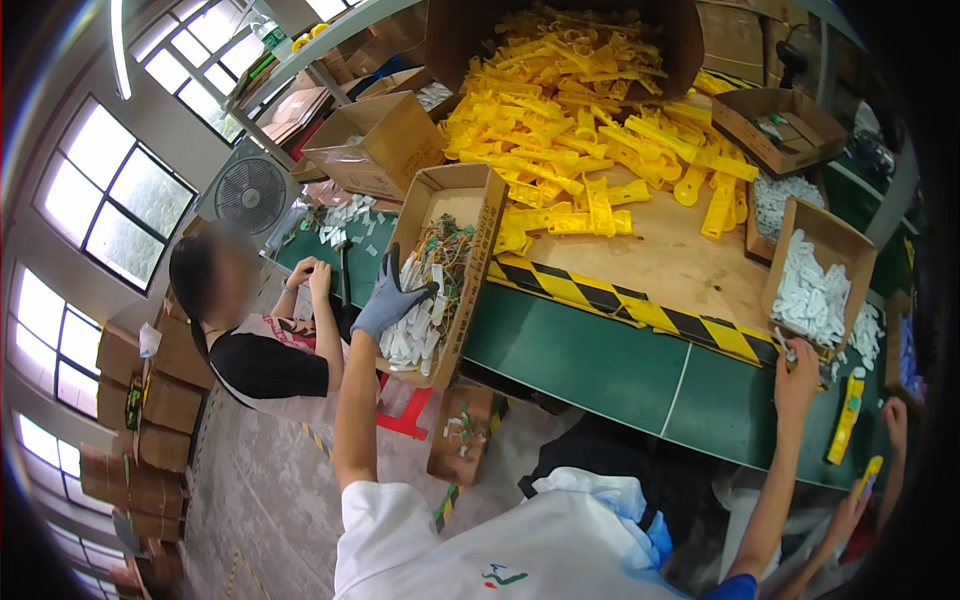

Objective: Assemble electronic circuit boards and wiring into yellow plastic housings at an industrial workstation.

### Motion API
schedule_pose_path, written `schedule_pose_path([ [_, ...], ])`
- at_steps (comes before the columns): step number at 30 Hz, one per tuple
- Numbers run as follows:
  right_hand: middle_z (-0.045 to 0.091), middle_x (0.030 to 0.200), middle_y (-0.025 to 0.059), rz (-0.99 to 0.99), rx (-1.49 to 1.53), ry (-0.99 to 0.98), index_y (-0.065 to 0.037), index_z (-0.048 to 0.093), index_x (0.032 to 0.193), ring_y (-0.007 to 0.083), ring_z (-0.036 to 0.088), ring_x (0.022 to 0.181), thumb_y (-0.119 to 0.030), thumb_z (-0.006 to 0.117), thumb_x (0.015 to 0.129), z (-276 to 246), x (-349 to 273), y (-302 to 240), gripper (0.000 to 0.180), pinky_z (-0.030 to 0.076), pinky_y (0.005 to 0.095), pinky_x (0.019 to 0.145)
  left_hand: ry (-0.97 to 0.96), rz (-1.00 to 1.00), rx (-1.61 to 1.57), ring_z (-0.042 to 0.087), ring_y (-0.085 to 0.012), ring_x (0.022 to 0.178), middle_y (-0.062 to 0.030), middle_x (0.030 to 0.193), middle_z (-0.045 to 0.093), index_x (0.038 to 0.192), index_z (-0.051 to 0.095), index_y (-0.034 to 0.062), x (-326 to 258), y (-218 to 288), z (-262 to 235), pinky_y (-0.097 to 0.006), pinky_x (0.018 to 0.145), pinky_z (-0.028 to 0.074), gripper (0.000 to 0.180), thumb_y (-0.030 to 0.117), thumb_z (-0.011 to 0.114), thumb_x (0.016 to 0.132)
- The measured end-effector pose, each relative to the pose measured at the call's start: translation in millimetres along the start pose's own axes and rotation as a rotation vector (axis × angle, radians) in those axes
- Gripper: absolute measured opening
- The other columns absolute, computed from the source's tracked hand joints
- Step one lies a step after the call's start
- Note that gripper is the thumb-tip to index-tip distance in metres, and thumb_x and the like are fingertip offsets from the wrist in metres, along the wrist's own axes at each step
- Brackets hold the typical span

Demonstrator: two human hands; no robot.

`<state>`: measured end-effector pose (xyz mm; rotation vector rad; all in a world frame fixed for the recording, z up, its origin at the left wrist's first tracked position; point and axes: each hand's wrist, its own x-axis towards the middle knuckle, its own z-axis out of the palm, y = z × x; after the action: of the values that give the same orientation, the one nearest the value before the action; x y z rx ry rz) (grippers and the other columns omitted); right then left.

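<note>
My left hand (385, 305), in a grey glove, is at the left wall of a long cardboard box (482, 215). Its thumb reaches inside over the contents, and its fingers lie along the outside. Small white plastic pieces (405, 340) and a tangle of thin wires with green bits (447, 250) fill the box, which overhangs the bench edge. Bare and pinched, my right hand (797, 372) holds a small whitish piece (783, 342) by the near edge of another box (858, 240). That box contains white plastic parts (810, 285).
Yellow plastic parts (560, 130) are heaped on a wooden board (660, 265) edged with striped tape. A co-worker (270, 340) sits at left. Another person's hands (848, 515) are at far right, beside a yellow part (846, 418). A small box (462, 435) is below the bench.
</note>
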<state>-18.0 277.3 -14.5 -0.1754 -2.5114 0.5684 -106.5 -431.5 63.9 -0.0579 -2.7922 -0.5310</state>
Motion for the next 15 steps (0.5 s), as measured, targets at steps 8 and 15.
schedule_pose_path([
  [8, 0.069, 0.093, 0.0142, -0.058, 0.526, -0.262, 0.000, 0.068, 0.100, 0.0268, 0.068, 0.087, -0.008, 0.068, 0.084, 3.4, -22.5, -142.2, 0.018, 0.052, 0.0339, 0.080, 0.056, -0.354, 0.106, 0.062, -0.0400, 0.107, -0.0245, 0.116, 0.064, 0.126, 0.057, 0.0048, 7.9, -132.0, -16.4, -0.043, 0.092, 0.049, 0.057, 0.045, 0.066, 0.086],
  [15, 0.070, 0.100, 0.0134, -0.320, 0.740, -0.738, -0.002, 0.067, 0.111, 0.0223, 0.069, 0.088, -0.012, 0.070, 0.083, 54.2, -5.1, -246.0, 0.030, 0.054, 0.0302, 0.078, 0.208, -0.215, 0.024, 0.065, -0.0398, 0.085, -0.0224, 0.088, 0.068, 0.094, 0.068, 0.0009, -23.0, -101.0, 5.0, -0.043, 0.073, 0.050, 0.021, 0.019, 0.064, 0.084],
])
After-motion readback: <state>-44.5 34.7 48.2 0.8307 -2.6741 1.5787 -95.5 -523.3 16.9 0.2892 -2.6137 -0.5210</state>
